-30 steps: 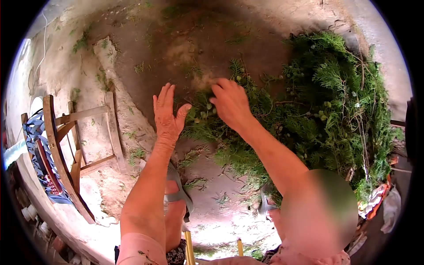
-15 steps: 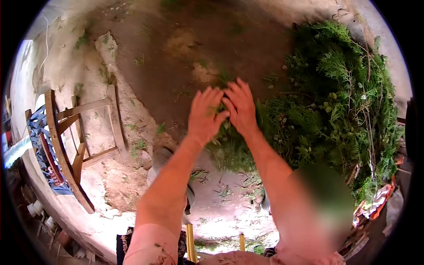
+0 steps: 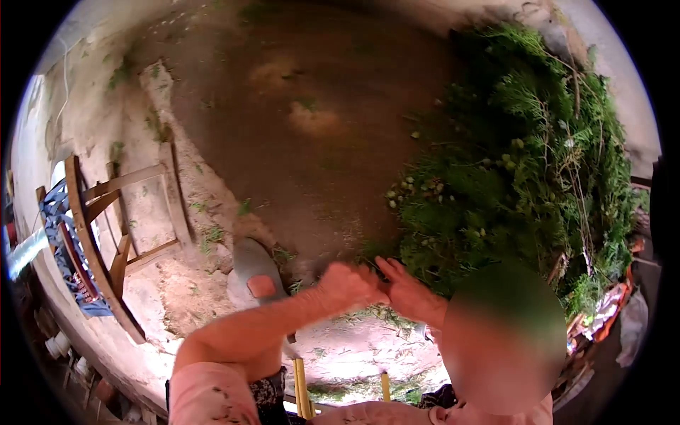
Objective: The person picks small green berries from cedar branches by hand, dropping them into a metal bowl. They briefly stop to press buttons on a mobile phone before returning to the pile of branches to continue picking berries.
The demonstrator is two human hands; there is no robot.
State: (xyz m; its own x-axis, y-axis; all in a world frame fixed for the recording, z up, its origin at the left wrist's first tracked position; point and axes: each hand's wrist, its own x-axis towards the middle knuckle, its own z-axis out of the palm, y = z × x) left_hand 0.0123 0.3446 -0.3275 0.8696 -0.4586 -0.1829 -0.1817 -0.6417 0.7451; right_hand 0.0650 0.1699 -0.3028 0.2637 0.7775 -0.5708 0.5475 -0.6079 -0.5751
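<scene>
Low in the middle of the head view, my left hand is closed, with its fingers curled beside my right hand; what it holds, if anything, is hidden. My right hand meets it from the right, thumb side up, fingers partly bent and blurred. Bits of green sprig show just below both hands. A large heap of green leafy branches with small round cones lies to the right, its lower left edge near my right hand.
A wooden chair frame with blue cloth stands on the left. A grey shoe shows on the floor left of my hands. Yellow legs show at the bottom. Orange and white wrappers lie at the lower right.
Both hands have moved down toward my body. My left hand has gone from spread to closed. The green sprigs that hung below the hands have mostly gone from view.
</scene>
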